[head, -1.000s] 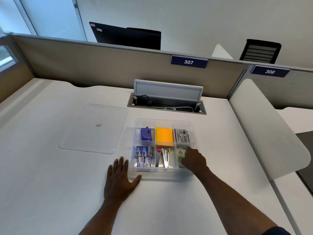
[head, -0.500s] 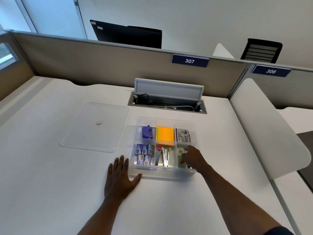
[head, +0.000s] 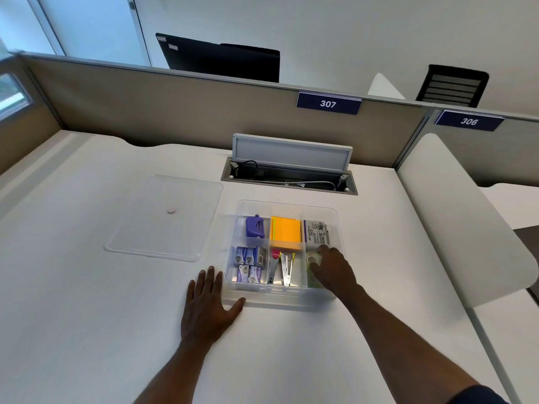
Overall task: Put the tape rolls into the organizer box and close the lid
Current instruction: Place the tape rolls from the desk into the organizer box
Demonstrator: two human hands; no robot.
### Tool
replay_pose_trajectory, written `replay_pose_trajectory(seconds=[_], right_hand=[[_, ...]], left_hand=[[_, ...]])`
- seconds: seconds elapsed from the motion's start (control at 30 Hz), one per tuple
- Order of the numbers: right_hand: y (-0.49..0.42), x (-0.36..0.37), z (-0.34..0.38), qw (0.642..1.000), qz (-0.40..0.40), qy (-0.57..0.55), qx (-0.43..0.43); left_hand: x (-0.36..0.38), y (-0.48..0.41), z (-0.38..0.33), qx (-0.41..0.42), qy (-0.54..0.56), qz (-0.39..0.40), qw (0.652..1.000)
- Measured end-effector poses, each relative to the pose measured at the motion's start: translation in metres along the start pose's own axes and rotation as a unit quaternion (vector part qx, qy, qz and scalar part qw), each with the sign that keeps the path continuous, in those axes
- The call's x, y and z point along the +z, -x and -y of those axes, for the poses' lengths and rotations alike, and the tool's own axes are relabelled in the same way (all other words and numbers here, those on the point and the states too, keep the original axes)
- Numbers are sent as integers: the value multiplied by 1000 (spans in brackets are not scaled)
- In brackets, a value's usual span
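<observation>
The clear organizer box (head: 287, 204) stands open on the white desk. In its front right compartment lies a clear tape roll (head: 313, 258), with a second, greenish roll (head: 314, 282) just in front of it. My right hand (head: 334, 268) reaches into that compartment, its fingertips touching the clear roll. The curled fingers hide whether they grip it. My left hand (head: 208, 307) lies flat on the desk with fingers apart, its thumb at the box's front left corner. The clear lid (head: 163, 218) lies flat to the left of the box.
The other compartments hold a purple punch (head: 255, 226), orange sticky notes (head: 285, 232), a printed packet (head: 316, 232), staple boxes (head: 249, 265) and staplers (head: 281, 266). An open cable hatch (head: 288, 170) sits behind the box, and a white divider (head: 455, 217) borders the desk on the right.
My right hand has drawn back slightly inside the front right compartment, so more of the clear tape roll shows. My left hand has stayed flat on the desk.
</observation>
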State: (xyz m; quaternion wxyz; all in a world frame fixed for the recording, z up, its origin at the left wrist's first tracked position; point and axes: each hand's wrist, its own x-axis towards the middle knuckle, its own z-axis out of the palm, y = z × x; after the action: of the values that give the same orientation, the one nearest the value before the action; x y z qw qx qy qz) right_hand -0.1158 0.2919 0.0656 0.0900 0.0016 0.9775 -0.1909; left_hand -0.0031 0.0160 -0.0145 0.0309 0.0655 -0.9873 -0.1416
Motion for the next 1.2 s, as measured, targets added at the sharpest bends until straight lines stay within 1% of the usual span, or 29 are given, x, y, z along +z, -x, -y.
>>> replay_pose_trajectory(seconds=[0.07,0.17,0.4,0.47,0.7,0.87,1.1,1.2], right_hand=[[0,2,-1,1000,10,13,-8],[-1,5,-1,1000,0,14,-1],[-5,10,9,998,-24,-37,33],[-7,11,10,998,-13,-57,34],[-15,9,3,998,20,-47,26],[-18,12,7,994,7,-82,69],[-19,13,3,988,-9,-130,79],[-19,11,0,987,-10,-133,87]], left_hand=[[0,0,0,0,-1,3,1000],[0,0,0,1,3,2,1000],[0,0,0,-4,0,4,1000],[0,0,0,-4,0,6,1000],[1,0,1,0,-1,5,1000],[0,0,0,-3,-2,6,1000],[-1,-1,-1,-1,4,6,1000],[-1,0,-1,1,3,5,1000]])
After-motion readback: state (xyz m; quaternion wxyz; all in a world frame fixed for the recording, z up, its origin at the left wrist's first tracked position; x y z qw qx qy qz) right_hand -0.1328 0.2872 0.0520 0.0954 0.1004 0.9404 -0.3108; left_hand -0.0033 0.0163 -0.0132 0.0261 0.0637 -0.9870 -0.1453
